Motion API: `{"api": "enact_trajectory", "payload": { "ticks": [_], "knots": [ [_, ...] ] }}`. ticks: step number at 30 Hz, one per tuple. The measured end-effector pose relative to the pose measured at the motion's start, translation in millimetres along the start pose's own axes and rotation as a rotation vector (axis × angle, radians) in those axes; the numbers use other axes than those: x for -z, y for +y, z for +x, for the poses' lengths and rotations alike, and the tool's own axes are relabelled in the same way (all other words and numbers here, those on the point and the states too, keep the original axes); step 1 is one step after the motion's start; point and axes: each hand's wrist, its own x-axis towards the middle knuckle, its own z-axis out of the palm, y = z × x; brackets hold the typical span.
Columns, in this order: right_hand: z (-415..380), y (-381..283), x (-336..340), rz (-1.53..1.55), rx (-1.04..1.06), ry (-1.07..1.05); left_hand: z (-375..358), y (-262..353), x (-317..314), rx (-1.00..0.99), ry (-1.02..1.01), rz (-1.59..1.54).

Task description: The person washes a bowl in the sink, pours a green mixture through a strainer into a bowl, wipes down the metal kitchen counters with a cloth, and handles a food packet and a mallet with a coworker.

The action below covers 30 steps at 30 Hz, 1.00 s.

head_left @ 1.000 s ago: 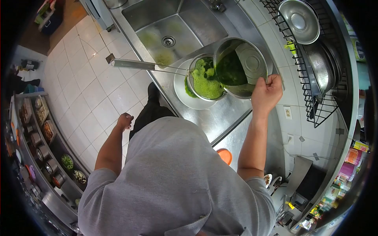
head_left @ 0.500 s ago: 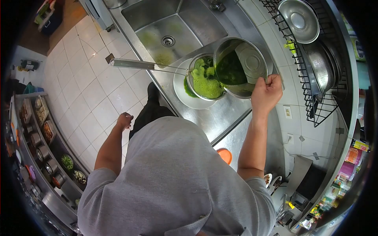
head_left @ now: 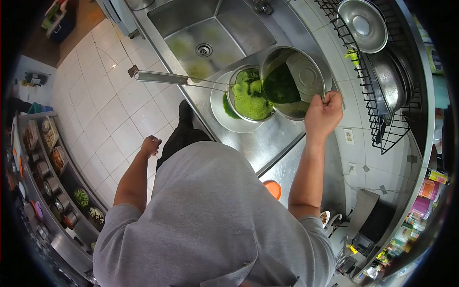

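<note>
My right hand [head_left: 324, 114] grips the rim of a round metal bowl [head_left: 306, 76], which is tilted to the left with dark green liquid [head_left: 281, 85] in it. The bowl's lower lip is over a long-handled strainer [head_left: 162, 78] that holds bright green foamy liquid [head_left: 250, 101]. Beneath the strainer is a white container [head_left: 235, 126] with green liquid showing at its left side. My left hand [head_left: 151, 146] hangs beside my body over the floor, fingers curled; whether anything is in them is too small to tell.
A metal sink [head_left: 224, 43] with green residue lies ahead. On the right wall hangs a black wire rack [head_left: 382, 138] with metal bowls [head_left: 362, 26]. An orange lid [head_left: 273, 189] is near my body. Food containers [head_left: 58, 160] stand in a counter at the left.
The bowl has shifted very slightly, and a little less dark liquid shows at its lip. My hands are almost where they were.
</note>
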Motion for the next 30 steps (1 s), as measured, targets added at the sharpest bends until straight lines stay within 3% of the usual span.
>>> {"api": "enact_trajectory", "payload": {
  "ticks": [30],
  "knots": [
    [-7.7, 4.2, -4.1, -0.033, 0.031, -0.017, -4.5, -1.9, -4.0, -0.006, 0.006, -0.019]
  ]
}}
